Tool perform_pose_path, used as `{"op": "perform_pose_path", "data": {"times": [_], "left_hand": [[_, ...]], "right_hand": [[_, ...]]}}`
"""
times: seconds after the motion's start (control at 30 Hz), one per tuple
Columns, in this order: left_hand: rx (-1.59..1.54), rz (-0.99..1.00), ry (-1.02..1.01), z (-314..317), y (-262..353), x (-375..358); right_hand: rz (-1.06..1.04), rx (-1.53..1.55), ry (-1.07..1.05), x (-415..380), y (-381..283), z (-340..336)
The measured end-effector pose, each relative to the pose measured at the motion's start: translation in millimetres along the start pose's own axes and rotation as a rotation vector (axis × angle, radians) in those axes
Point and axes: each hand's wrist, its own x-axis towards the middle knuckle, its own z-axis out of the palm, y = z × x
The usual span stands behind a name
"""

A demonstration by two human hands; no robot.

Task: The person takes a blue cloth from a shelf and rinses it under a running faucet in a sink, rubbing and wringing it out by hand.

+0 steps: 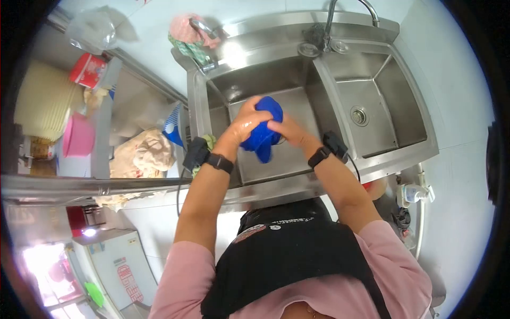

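Note:
A bunched blue cloth [261, 135] is held over the left basin [289, 106] of a steel double sink. My left hand [248, 118] is wet and wrapped round the cloth's upper left side. My right hand [289, 128] grips the cloth from the right, its thumb pressed against it. The cloth's lower end hangs down below both hands. Parts of the fingers are hidden behind the cloth.
The right basin [377, 101] has a drain. A curved faucet [328, 26] stands behind the divider, with a dark scrubber [314, 35] beside it. Pink and green cloths [187, 32] hang at the back left. Shelves at left hold a pink tub [79, 135] and a beige cloth [153, 154].

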Motion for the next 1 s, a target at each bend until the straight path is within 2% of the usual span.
{"op": "perform_pose_path", "data": {"times": [0.03, 0.07, 0.1, 0.13, 0.2, 0.23, 0.27, 0.33, 0.37, 0.4, 0.47, 0.5, 0.53, 0.6, 0.63, 0.67, 0.73, 0.77, 0.8, 0.87, 0.9, 0.97, 1.0], "left_hand": [[-0.285, -0.066, 0.188, 8.5, -8.7, 0.7], [-0.571, -0.126, 0.376, 16.5, -17.2, 3.4], [-0.634, -0.097, 0.449, 27.4, -14.4, 1.6], [-0.697, -0.054, 0.45, 38.9, -12.2, -0.6], [-0.988, -0.006, 0.29, 56.9, -2.3, -4.5], [-0.963, 0.003, 0.2, 59.8, 5.8, -8.0], [-0.964, 0.015, 0.193, 53.8, 11.7, -7.3], [0.237, -0.045, 0.085, 29.1, 19.8, -13.3], [0.795, 0.009, 0.078, 23.8, 53.8, -29.6], [0.791, 0.006, 0.092, 15.6, 55.2, -33.6], [1.16, 0.743, 0.36, 3.8, 56.2, -41.7], [1.366, 0.869, 0.296, 5.4, 64.0, -49.3], [1.371, 0.863, 0.302, 6.2, 66.7, -50.0], [1.372, 1.021, 0.219, 7.3, 72.2, -45.2], [1.439, 1.117, 0.194, 6.1, 75.6, -42.1], [1.437, 1.109, 0.193, 4.1, 78.2, -38.3], [1.361, 1.247, 0.033, 5.7, 81.9, -36.0], [1.285, 1.24, -0.03, 8.0, 83.4, -35.7], [1.275, 1.237, -0.037, 10.0, 76.0, -36.3], [1.101, 0.885, -0.007, 14.9, 55.8, -35.2], [1.095, 0.886, -0.014, 18.0, 45.3, -34.7], [1.116, 0.606, 0.056, 24.5, 28.8, -34.5], [1.112, 0.605, 0.054, 28.5, 26.6, -34.2]], "right_hand": [[-0.018, 0.012, -0.008, -6.6, 2.7, 11.5], [0.008, 0.055, 0.079, -14.1, 4.7, 22.4], [0.036, 0.097, 0.17, -19.0, 4.8, 28.7], [0.021, 0.103, 0.169, -22.0, -3.5, 32.0], [0.151, 0.459, 0.281, -29.5, -23.3, 31.5], [0.142, 0.497, 0.31, -32.9, -23.5, 26.5], [0.133, 0.487, 0.309, -36.6, -28.5, 20.2], [0.298, 0.299, 0.141, -43.7, -37.4, 8.4], [0.291, 0.272, 0.094, -45.0, -44.8, 6.5], [0.296, 0.264, 0.082, -44.4, -54.7, 2.5], [0.431, 0.291, -0.067, -46.6, -75.1, -0.8], [0.426, 0.254, -0.101, -48.1, -88.8, 5.0], [0.429, 0.252, -0.109, -47.0, -94.9, 7.2], [0.517, 0.121, -0.294, -39.2, -103.9, 6.6], [0.552, -0.002, -0.294, -35.5, -106.7, 7.8], [0.558, 0.001, -0.297, -35.0, -109.5, 9.2], [0.697, -0.268, -0.226, -39.9, -122.5, 21.6], [0.427, -0.558, -0.327, -33.8, -115.8, 16.5], [0.436, -0.55, -0.323, -30.4, -108.2, 14.2], [0.014, -0.835, -0.304, -26.8, -93.8, 11.0], [0.019, -0.832, -0.298, -28.9, -97.2, 15.7], [0.151, -1.615, -0.228, -32.6, -110.8, 29.2], [0.156, -1.614, -0.229, -30.4, -107.5, 29.4]]}}
